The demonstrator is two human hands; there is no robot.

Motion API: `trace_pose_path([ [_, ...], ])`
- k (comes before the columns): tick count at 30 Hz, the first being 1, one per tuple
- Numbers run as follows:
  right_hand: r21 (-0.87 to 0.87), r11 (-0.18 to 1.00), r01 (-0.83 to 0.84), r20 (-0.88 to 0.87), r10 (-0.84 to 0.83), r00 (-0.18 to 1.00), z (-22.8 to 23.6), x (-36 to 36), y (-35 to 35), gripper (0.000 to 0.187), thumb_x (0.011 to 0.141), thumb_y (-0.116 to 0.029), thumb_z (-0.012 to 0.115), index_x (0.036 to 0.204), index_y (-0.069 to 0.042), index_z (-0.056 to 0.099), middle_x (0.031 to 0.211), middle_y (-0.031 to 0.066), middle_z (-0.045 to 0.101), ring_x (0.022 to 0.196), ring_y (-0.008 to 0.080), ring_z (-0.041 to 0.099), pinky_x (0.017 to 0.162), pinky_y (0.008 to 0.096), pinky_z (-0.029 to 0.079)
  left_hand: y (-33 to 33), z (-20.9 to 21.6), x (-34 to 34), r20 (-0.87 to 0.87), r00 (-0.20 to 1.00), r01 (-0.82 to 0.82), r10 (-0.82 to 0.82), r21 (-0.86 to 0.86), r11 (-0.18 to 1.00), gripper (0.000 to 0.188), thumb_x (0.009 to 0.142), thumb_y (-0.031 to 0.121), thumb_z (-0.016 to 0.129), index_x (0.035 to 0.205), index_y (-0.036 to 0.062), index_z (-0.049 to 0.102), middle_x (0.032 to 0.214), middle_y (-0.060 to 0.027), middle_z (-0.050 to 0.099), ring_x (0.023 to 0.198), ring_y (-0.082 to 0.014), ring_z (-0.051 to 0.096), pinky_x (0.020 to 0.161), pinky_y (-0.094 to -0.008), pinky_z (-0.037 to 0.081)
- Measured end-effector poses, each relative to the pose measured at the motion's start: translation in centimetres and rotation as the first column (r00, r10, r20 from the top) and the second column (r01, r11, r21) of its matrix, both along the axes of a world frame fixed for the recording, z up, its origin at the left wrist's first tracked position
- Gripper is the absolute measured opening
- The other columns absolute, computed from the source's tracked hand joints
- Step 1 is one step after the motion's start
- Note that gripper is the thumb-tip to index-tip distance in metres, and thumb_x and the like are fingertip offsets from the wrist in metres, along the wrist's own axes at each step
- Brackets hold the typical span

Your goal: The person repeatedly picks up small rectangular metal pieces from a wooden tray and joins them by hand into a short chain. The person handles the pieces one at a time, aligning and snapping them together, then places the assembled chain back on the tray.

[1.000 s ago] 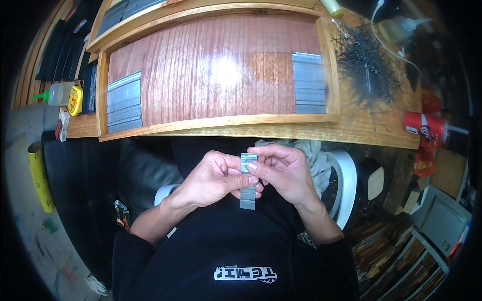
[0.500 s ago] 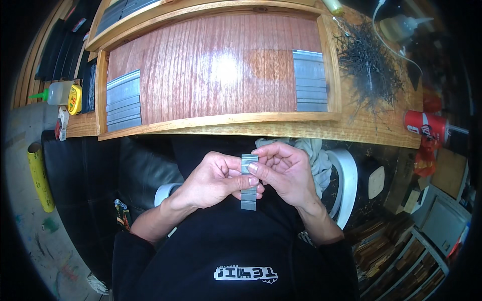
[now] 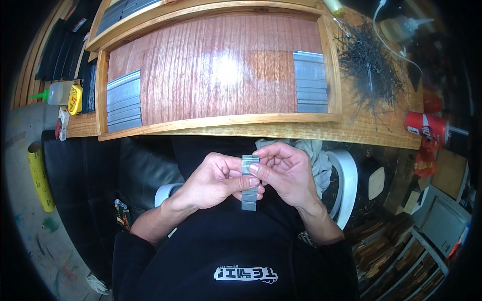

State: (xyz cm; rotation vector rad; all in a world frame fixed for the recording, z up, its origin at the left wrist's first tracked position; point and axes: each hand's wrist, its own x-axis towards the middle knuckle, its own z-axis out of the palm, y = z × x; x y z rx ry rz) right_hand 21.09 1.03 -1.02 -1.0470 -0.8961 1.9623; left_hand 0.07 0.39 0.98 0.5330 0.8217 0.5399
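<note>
A narrow grey strip (image 3: 248,201), marked by cross lines into short sections, stands upright in the picture in front of my chest. My left hand (image 3: 215,181) pinches it near its middle, thumb across the front. With thumb and fingers, my right hand (image 3: 285,174) grips its upper part from the other side. The fingertips behind the strip are partly hidden. Beyond both hands lies a wood-framed tray (image 3: 216,120), with grey banded pieces (image 3: 123,100) at its left end and similar grey pieces (image 3: 310,83) at its right end.
Right of the tray lie a heap of thin dark wires or pins (image 3: 369,65), a squeeze bottle (image 3: 399,27) and a red can (image 3: 427,125). At the left are a green-tipped bottle (image 3: 57,94) and a yellow container (image 3: 75,99). A white chair arm (image 3: 346,188) curves beside my right forearm.
Almost nothing differs. Both hands keep their grip on the grey strip, which sits a hair lower and farther right.
</note>
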Motion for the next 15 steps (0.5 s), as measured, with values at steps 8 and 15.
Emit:
trace_pose_path([
  [8,0.011,1.000,-0.020,0.015,0.019,1.000,0.0,0.0,0.0,0.021,0.096,0.003,0.073,0.116,0.004,0.067,0.100,0.0067,0.072,0.084,0.0064,0.068,0.072,0.0195,0.055,0.2,0.1,0.0,-0.005,1.000,0.009,-0.009,-0.014,1.000,0.020,0.101,0.003,0.068,0.120,-0.0031,0.072,0.101,-0.0162,0.079,0.092,-0.0234,0.079,0.077,-0.0299,0.065],
  [15,-0.099,0.995,-0.013,-0.061,0.007,0.998,-0.9,-1.1,1.8,0.011,0.101,-0.004,0.069,0.107,0.003,0.074,0.087,0.0045,0.072,0.071,0.0053,0.064,0.060,0.0181,0.049,2.4,-0.8,-0.4,-0.060,0.998,-0.034,0.036,0.028,0.999,0.018,0.100,0.003,0.069,0.115,-0.0046,0.073,0.098,-0.0160,0.079,0.087,-0.0231,0.079,0.074,-0.0298,0.066],
])
